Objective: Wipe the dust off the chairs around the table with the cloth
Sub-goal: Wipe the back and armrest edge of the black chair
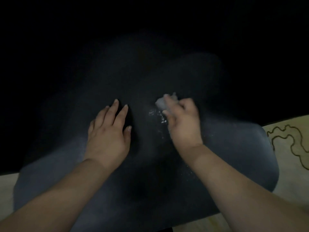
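A dark grey chair seat (234,156) fills the middle of the view, seen from above in dim light. My left hand (108,136) lies flat on the seat with straight, spread fingers. My right hand (182,121) grips a small bunched pale cloth (160,102) and holds it against the seat, a little right of centre. White dust specks (157,114) are scattered on the seat just left of that hand. The far part of the chair fades into darkness.
A pale floor with a dark wavy line pattern (294,144) shows at the right, and a strip of pale floor (6,190) shows at the lower left. Everything beyond the chair is black.
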Available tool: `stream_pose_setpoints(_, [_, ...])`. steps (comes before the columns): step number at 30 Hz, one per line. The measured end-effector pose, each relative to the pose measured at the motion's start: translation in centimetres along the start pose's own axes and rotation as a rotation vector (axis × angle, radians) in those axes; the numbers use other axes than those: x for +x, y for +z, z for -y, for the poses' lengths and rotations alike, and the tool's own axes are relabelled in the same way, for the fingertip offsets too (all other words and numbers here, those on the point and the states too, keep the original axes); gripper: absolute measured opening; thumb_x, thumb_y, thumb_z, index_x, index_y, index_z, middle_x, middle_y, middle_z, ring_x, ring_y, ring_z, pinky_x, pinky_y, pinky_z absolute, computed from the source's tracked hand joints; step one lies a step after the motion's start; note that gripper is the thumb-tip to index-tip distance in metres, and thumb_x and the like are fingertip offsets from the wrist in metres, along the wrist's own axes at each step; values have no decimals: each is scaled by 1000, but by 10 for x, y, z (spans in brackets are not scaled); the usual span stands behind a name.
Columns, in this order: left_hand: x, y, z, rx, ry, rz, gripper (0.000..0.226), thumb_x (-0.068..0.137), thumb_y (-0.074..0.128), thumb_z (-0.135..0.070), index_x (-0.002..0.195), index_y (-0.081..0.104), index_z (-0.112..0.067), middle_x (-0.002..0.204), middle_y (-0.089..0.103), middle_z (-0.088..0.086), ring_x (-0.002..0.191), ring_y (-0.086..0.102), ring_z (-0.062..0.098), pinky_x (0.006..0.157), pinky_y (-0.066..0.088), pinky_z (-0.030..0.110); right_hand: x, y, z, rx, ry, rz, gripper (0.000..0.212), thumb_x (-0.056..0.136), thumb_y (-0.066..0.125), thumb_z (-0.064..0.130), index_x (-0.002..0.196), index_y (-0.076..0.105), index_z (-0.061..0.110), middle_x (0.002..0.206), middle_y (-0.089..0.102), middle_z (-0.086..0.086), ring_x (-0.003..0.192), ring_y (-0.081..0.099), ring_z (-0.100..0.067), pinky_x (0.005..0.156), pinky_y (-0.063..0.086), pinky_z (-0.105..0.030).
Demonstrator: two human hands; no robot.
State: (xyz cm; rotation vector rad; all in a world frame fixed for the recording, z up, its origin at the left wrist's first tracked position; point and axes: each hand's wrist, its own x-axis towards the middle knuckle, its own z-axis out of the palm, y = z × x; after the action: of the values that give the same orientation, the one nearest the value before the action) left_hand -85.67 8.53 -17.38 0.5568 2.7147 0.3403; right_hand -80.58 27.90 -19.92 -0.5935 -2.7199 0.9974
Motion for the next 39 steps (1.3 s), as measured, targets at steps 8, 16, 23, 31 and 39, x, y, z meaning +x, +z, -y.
stream_pose_setpoints(8, [-5,6,0,8,26,-14,58,96,46,-36,150,29,-23,160,16,1,144,14,23,114,18,45,28,-3,-11,-67,8,-86,29,91,61,25,120,63,27,102,42,-2,97,47,-24,94,44,-42])
stream_pose_setpoints(16, [-12,5,3,45,4,2,66,92,49,-42,151,24,-27,161,9,1,145,9,23,116,15,45,-11,-10,-5,-78,54,-90,42,90,63,14,132,58,17,101,48,-17,91,50,-35,86,46,-46])
stream_pose_setpoints(23, [-19,5,9,31,-2,-18,66,89,54,-39,149,31,-25,160,16,5,144,16,27,114,20,48,-39,30,43,-49,-55,-4,45,91,62,18,135,54,16,103,50,-16,93,52,-31,83,48,-41])
stream_pose_setpoints(31, [-26,3,25,52,-19,-35,65,89,55,-37,149,33,-23,159,19,6,143,20,29,112,23,49,-45,26,35,-16,155,-89,41,92,51,25,132,54,27,114,50,-15,100,48,-29,85,42,-35])
stream_pose_setpoints(39, [-35,3,35,51,-29,-27,65,91,52,-40,150,30,-25,160,16,5,144,17,27,114,21,47,-30,16,16,-3,180,-149,40,93,53,21,133,55,23,112,49,-17,102,50,-31,91,43,-37])
